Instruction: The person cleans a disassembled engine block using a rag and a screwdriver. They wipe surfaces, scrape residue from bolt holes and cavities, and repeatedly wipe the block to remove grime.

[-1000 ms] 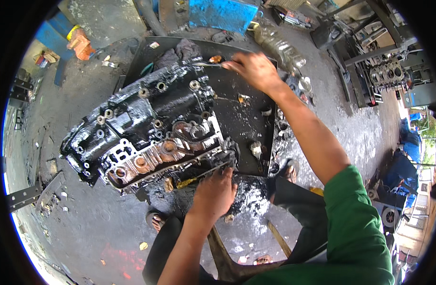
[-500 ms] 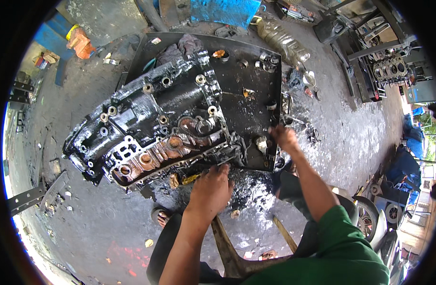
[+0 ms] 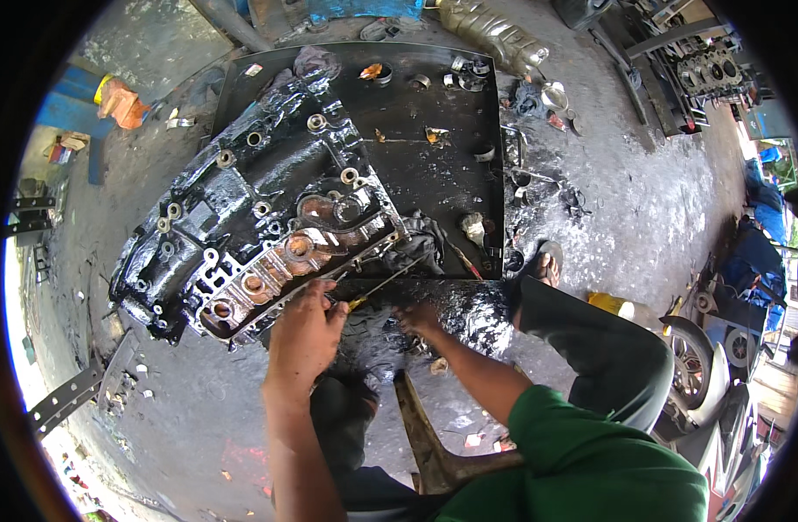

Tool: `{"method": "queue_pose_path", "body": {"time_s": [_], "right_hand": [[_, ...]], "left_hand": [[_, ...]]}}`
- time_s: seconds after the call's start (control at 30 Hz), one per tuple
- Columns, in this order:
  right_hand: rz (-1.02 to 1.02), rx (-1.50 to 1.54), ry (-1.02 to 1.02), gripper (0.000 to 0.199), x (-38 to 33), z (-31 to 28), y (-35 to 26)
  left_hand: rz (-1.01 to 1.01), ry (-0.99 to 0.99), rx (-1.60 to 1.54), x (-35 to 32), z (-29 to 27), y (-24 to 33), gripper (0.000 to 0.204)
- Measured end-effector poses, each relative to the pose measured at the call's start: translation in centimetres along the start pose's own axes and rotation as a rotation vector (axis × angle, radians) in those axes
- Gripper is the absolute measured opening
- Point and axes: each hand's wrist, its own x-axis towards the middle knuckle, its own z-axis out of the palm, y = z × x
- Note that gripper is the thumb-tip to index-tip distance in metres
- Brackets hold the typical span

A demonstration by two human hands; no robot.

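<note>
A large black, oily engine casting [image 3: 233,196] lies tilted on the left of a dark metal tray [image 3: 399,183]; rust-brown ports run along its near side. My left hand [image 3: 303,335] is at that near edge, thumb and fingers apart. Close to its thumb tip is a thin-shafted tool with a yellow handle [image 3: 358,303]; I see no grip on it. My right hand [image 3: 422,320] reaches over the dark, wet floor before the tray, fingers stretched out and partly in shadow. In the tray's near right corner lie a slim tool with a red end [image 3: 474,271] and a pale-topped part [image 3: 473,228].
A dark rag [image 3: 423,242] touches the casting's near right corner. Several metal rings [image 3: 470,76] sit at the tray's far right. Beyond lies a crumpled clear bottle [image 3: 494,35]. A wooden stool [image 3: 420,426] stands at my legs; a motorbike wheel [image 3: 687,358] is on the right.
My right hand has moved left from the tray's right edge to the floor before it. My left hand has shifted left along the casting. The red-ended tool now shows in the tray.
</note>
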Motion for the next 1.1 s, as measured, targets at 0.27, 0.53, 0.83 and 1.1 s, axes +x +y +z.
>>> {"method": "queue_pose_path", "body": {"time_s": [0.27, 0.53, 0.83, 1.1], "right_hand": [[0.351, 0.302, 0.134, 0.041, 2.9, 10.9, -8.8], [0.073, 0.095, 0.271, 0.06, -11.7, -7.1, -14.5], [-0.763, -0.384, 0.227, 0.063, -15.5, -17.5, -31.2], [-0.683, -0.19, 0.238, 0.052, -13.5, -14.7, -31.7]], "left_hand": [[0.041, 0.067, 0.002, -1.3, -0.5, -0.1, 0.031], [0.114, 0.163, -0.09, -1.4, -2.6, 0.0, 0.034], [0.122, 0.117, -0.11, -3.3, -3.2, 0.3, 0.039], [0.142, 0.104, -0.126, -2.6, -2.2, -0.8, 0.049]]}}
